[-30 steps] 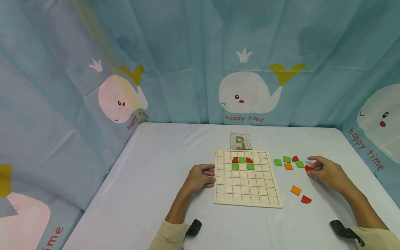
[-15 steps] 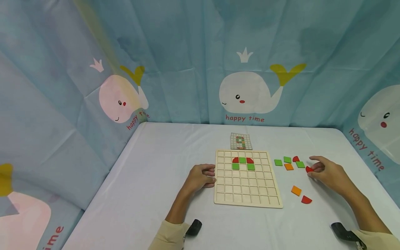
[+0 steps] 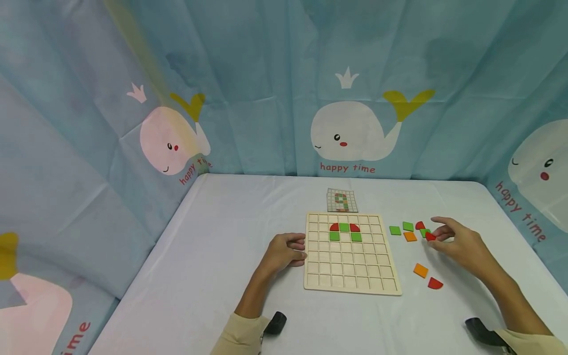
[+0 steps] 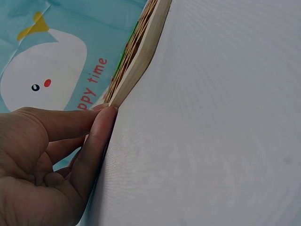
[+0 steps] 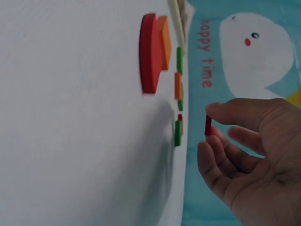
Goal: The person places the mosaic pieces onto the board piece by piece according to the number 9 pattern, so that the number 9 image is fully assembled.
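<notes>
A wooden grid board (image 3: 350,266) lies on the table, with two red quarter-circle tiles and several green square tiles set near its top. At the board's left edge, my left hand (image 3: 284,252) pinches the rim between thumb and fingertips, also seen in the left wrist view at the board's side (image 4: 141,61). Right of the board, my right hand (image 3: 461,244) holds a red quarter-circle tile (image 3: 430,236) between thumb and fingers. In the right wrist view this red tile (image 5: 208,125) shows edge-on, raised off the table. Beneath it in the head view is a green tile (image 3: 423,231), partly covered.
Loose tiles lie right of the board: green squares (image 3: 408,226), an orange square (image 3: 410,236), another orange square (image 3: 420,270) and red quarter circles (image 3: 435,283). A pattern card (image 3: 341,200) lies behind the board. A whale-print curtain (image 3: 248,133) borders the table.
My right hand has lifted the red quarter-circle tile from the table and moved slightly left, over the green tile. The left hand has stayed at the board's edge.
</notes>
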The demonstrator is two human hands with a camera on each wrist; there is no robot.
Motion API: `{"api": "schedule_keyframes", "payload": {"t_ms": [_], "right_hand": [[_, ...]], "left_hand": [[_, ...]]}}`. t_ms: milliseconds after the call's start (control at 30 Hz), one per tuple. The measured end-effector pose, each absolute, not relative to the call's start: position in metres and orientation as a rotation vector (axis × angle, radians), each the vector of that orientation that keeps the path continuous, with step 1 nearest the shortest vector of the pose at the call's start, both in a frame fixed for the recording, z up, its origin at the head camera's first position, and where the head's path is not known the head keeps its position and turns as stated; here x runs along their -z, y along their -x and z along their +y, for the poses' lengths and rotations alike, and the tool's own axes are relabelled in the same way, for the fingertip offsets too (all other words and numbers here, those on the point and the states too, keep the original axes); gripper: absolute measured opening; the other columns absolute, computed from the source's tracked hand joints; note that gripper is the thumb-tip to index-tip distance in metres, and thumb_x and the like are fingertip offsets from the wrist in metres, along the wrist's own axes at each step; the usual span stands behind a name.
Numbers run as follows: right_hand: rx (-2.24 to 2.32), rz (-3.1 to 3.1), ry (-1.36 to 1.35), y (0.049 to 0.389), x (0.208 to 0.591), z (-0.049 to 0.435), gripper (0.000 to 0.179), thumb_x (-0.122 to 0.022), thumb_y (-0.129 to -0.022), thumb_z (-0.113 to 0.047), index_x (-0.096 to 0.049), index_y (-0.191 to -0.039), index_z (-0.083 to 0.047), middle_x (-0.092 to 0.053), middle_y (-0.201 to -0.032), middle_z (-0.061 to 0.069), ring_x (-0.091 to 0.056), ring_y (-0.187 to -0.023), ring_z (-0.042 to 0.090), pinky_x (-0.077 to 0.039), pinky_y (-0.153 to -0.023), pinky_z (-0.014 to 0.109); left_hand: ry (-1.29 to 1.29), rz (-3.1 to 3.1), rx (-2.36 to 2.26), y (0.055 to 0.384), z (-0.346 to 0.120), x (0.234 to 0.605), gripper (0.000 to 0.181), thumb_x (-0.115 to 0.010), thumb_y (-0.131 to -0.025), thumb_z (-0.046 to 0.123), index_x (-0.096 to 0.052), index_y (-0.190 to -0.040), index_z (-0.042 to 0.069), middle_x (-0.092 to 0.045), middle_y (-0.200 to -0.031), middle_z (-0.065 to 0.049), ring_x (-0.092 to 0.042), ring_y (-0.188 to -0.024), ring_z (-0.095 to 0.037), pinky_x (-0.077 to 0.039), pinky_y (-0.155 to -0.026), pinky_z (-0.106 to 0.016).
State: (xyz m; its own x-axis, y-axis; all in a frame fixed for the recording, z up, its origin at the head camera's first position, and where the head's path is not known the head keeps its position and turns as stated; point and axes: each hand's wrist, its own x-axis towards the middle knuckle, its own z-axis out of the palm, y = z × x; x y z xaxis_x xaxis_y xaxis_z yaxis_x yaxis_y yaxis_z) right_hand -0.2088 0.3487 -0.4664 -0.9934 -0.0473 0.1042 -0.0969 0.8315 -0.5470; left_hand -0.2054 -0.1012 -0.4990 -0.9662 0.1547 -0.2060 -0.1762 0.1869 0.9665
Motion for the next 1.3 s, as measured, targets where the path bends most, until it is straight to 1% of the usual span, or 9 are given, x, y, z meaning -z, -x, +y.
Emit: {"api": "schedule_keyframes", "payload": {"t_ms": [33,167,300,400,533,767,933,1100,1300], "right_hand": [[-0.883,-2.918,-0.127,0.208,0.465,0.346,0.066,-0.082,-0.091,-0.012,-0.051,-0.147,0.006,-0.071,-0.107,0.023,-0.066,-0.098,0.039,-0.051,-0.063,0.008],[-0.89,-2.879,-0.199,0.206,0.457,0.332,0.063,-0.081,-0.091,-0.009,-0.053,-0.146,0.005,-0.072,-0.108,0.023,-0.067,-0.099,0.04,-0.051,-0.065,0.007],[-0.912,-2.833,-0.275,0.204,0.45,0.319,0.06,-0.079,-0.092,-0.005,-0.055,-0.146,0.003,-0.072,-0.109,0.02,-0.067,-0.098,0.036,-0.051,-0.068,0.004],[-0.94,-2.815,-0.306,0.203,0.445,0.311,0.059,-0.078,-0.093,-0.007,-0.055,-0.146,0.002,-0.072,-0.111,0.018,-0.067,-0.099,0.033,-0.05,-0.071,0.003],[-0.982,-2.798,-0.336,0.202,0.441,0.299,0.058,-0.08,-0.094,-0.011,-0.056,-0.146,0.0,-0.071,-0.111,0.015,-0.065,-0.099,0.031,-0.051,-0.072,0.003],[-1.043,-2.755,-0.415,0.203,0.437,0.282,0.057,-0.081,-0.095,-0.015,-0.058,-0.146,-0.004,-0.072,-0.11,0.01,-0.061,-0.096,0.009,-0.054,-0.074,0.007],[-1.086,-2.765,-0.42,0.205,0.434,0.27,0.058,-0.08,-0.095,-0.015,-0.057,-0.147,-0.004,-0.071,-0.112,0.009,-0.063,-0.1,0.017,-0.054,-0.076,0.007],[-1.129,-2.781,-0.433,0.208,0.431,0.256,0.06,-0.08,-0.095,-0.013,-0.055,-0.149,-0.003,-0.071,-0.114,0.012,-0.065,-0.103,0.026,-0.054,-0.08,0.007],[-1.158,-2.789,-0.474,0.211,0.433,0.242,0.058,-0.08,-0.095,-0.011,-0.057,-0.148,-0.005,-0.071,-0.113,0.01,-0.065,-0.103,0.026,-0.058,-0.079,0.015]], "left_hand": [[0.022,2.206,-1.853,0.205,-0.101,0.499,0.057,-0.078,-0.086,-0.012,-0.065,-0.14,-0.002,-0.068,-0.117,-0.016,-0.073,-0.092,-0.017,-0.069,-0.075,-0.031],[0.02,2.203,-1.857,0.205,-0.102,0.499,0.057,-0.078,-0.085,-0.012,-0.065,-0.14,-0.002,-0.068,-0.118,-0.016,-0.073,-0.093,-0.017,-0.069,-0.075,-0.031],[0.018,2.201,-1.859,0.204,-0.102,0.498,0.057,-0.078,-0.085,-0.012,-0.065,-0.14,-0.002,-0.068,-0.118,-0.016,-0.073,-0.094,-0.018,-0.069,-0.076,-0.031],[0.02,2.2,-1.86,0.204,-0.102,0.499,0.058,-0.078,-0.085,-0.012,-0.065,-0.141,-0.002,-0.067,-0.119,-0.016,-0.073,-0.094,-0.018,-0.069,-0.075,-0.031],[0.018,2.201,-1.861,0.204,-0.101,0.499,0.058,-0.078,-0.086,-0.012,-0.065,-0.141,-0.002,-0.067,-0.118,-0.016,-0.072,-0.093,-0.018,-0.069,-0.075,-0.031],[0.014,2.204,-1.863,0.204,-0.101,0.497,0.057,-0.077,-0.086,-0.012,-0.065,-0.141,-0.002,-0.067,-0.118,-0.016,-0.072,-0.093,-0.018,-0.069,-0.075,-0.031],[0.016,2.204,-1.861,0.204,-0.101,0.497,0.057,-0.077,-0.086,-0.012,-0.065,-0.141,-0.002,-0.067,-0.118,-0.016,-0.073,-0.093,-0.018,-0.069,-0.075,-0.031],[0.011,2.207,-1.861,0.204,-0.101,0.497,0.057,-0.077,-0.086,-0.012,-0.064,-0.141,-0.002,-0.067,-0.119,-0.017,-0.073,-0.093,-0.018,-0.069,-0.075,-0.031],[0.013,2.204,-1.863,0.204,-0.101,0.497,0.057,-0.078,-0.086,-0.011,-0.064,-0.141,-0.002,-0.067,-0.119,-0.017,-0.073,-0.093,-0.019,-0.069,-0.075,-0.031]]}}
